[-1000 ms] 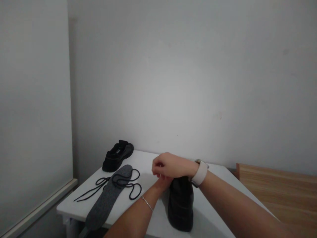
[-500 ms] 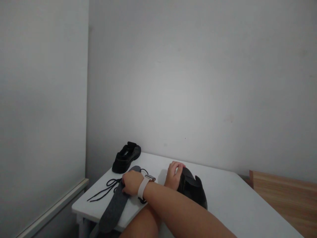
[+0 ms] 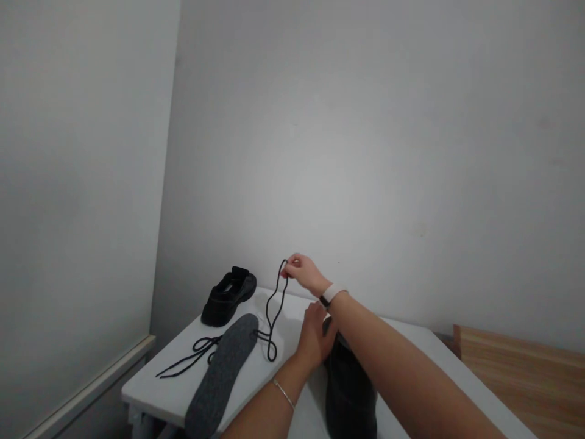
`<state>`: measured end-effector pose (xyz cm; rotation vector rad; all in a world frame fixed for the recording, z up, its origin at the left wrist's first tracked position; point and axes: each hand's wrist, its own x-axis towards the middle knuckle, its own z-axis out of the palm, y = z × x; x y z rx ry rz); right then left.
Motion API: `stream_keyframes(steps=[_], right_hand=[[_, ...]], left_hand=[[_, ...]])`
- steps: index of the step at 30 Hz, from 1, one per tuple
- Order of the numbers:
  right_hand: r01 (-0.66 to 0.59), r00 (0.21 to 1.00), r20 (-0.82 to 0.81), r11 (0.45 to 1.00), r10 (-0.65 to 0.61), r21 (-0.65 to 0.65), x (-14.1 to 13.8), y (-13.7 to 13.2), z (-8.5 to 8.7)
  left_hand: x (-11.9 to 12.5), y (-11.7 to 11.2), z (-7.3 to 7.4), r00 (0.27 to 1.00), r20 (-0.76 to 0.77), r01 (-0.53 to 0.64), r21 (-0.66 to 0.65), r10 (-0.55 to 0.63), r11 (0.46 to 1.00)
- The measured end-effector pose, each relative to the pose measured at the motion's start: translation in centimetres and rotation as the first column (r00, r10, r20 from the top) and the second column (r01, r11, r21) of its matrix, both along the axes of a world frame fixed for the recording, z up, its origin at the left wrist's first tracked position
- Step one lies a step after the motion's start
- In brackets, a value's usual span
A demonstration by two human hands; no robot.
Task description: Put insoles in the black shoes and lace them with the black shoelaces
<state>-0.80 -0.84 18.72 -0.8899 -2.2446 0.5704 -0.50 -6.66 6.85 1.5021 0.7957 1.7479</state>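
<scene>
My right hand (image 3: 299, 271), with a watch on its wrist, pinches a black shoelace (image 3: 268, 314) and lifts it above the table. The lace hangs in a long loop, and its lower end lies beside the grey insole (image 3: 223, 372). My left hand (image 3: 315, 335), a thin bracelet on its wrist, grips the far end of a black shoe (image 3: 351, 390). My right forearm crosses over that shoe and hides part of it. Left of the insole lies another black lace (image 3: 183, 364) in loose loops. The insole reaches past the table's near edge.
A second black shoe (image 3: 228, 297) without visible laces stands at the table's far left corner. The white table (image 3: 159, 393) meets a grey wall (image 3: 320, 183) behind. A wooden board (image 3: 521, 372) is at the right, a pale ledge (image 3: 91, 387) at the left.
My right hand has left the insole and moved up and right, raising a shoelace. My left hand stays at the shoe, which now points more toward me.
</scene>
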Motion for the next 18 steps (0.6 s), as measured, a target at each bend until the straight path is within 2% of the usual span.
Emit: stream_keyframes(steps=[1, 2, 4, 7, 8, 10, 12, 14, 15, 18], right_hand=[[-0.008, 0.998, -0.055, 1.0, 0.008, -0.008, 1.6, 0.6, 1.2], [-0.019, 0.995, -0.098, 1.0, 0.017, -0.015, 3.2, 1.0, 2.1], [-0.049, 0.988, -0.147, 0.998, 0.045, -0.028, 6.2, 1.1, 3.5], [-0.122, 0.983, -0.146, 0.991, 0.112, -0.06, 9.4, 0.6, 4.1], [-0.156, 0.979, -0.145, 0.985, 0.144, -0.074, 10.2, 0.4, 4.0], [-0.205, 0.968, -0.165, 0.973, 0.187, -0.101, 11.5, 0.2, 3.4], [-0.208, 0.962, -0.205, 0.97, 0.181, -0.122, 12.5, 0.2, 2.6], [-0.184, 0.962, -0.231, 0.973, 0.149, -0.141, 13.4, 0.3, 1.7], [-0.179, 0.962, -0.235, 0.972, 0.141, -0.149, 13.9, 0.4, 1.3], [-0.156, 0.962, -0.249, 0.972, 0.11, -0.175, 15.5, 0.4, -0.1]], left_hand=[[0.0, -0.3, 0.5, 0.99, -0.1, -0.089, 0.121, 0.101, 0.989], [-0.1, -0.7, 1.1, 0.958, -0.184, -0.171, 0.253, 0.221, 0.952], [-0.2, -1.4, 2.7, 0.902, -0.186, -0.288, 0.415, 0.39, 0.863], [-0.7, -1.6, 5.9, 0.836, -0.099, -0.421, 0.514, 0.539, 0.747], [-0.9, -1.3, 7.0, 0.818, -0.125, -0.43, 0.515, 0.561, 0.742], [-1.1, -0.3, 8.6, 0.806, -0.224, -0.387, 0.5, 0.548, 0.775], [-1.3, 1.0, 9.4, 0.813, -0.374, -0.28, 0.423, 0.447, 0.862], [-1.4, 2.2, 9.2, 0.824, -0.466, -0.2, 0.293, 0.322, 0.935], [-1.5, 2.6, 8.9, 0.832, -0.481, -0.181, 0.235, 0.276, 0.955], [-2.0, 3.3, 7.5, 0.861, -0.446, -0.203, 0.141, 0.245, 0.969]])
